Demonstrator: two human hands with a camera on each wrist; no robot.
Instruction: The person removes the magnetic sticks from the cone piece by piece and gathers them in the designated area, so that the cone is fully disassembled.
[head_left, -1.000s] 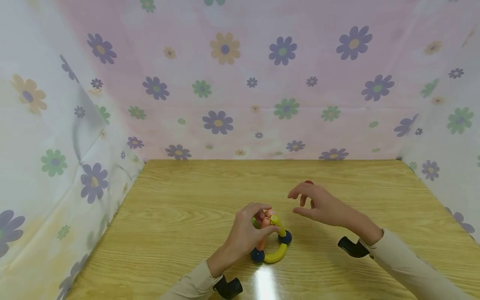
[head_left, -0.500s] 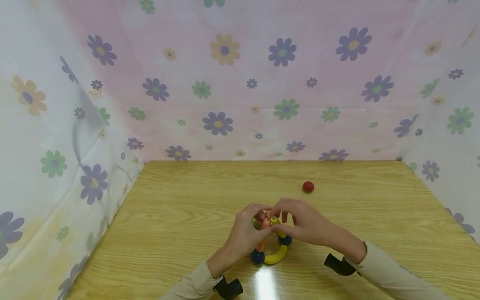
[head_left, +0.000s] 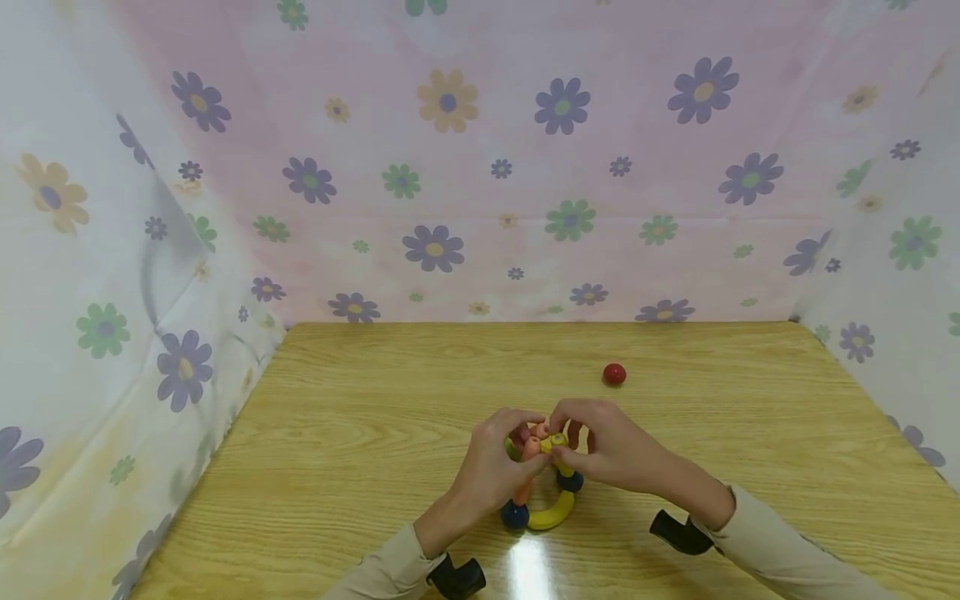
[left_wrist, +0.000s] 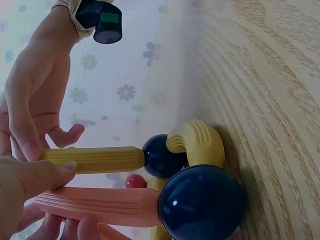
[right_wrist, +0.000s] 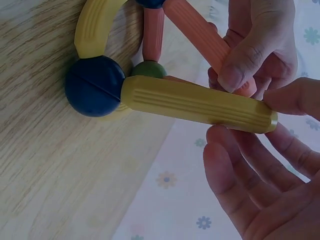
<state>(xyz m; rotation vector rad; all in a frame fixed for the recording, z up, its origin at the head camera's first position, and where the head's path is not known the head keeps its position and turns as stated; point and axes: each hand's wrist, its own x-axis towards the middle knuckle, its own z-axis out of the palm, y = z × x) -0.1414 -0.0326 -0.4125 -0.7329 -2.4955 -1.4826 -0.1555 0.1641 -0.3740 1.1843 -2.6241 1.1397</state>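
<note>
A construction of magnetic rods and balls stands on the table, its base including a curved yellow rod (head_left: 552, 512) between two dark blue balls (right_wrist: 94, 86). Upright rods rise from the balls. My left hand (head_left: 491, 458) grips the orange rods (left_wrist: 110, 206) near their tops, and its thumb also lies at the yellow rod in the left wrist view. With thumb and fingers my right hand (head_left: 611, 446) pinches the top end of the straight yellow rod (right_wrist: 195, 102), whose lower end meets a blue ball. A green ball (right_wrist: 149, 69) shows partly behind it.
A red ball (head_left: 614, 374) lies alone on the wooden table (head_left: 360, 400), beyond the right hand. Flowered cloth walls (head_left: 495, 192) enclose the table at the back and both sides.
My right hand has come in from the right, away from the red ball, and taken hold of the yellow rod's top. That top has shifted slightly right. The left hand keeps its grip.
</note>
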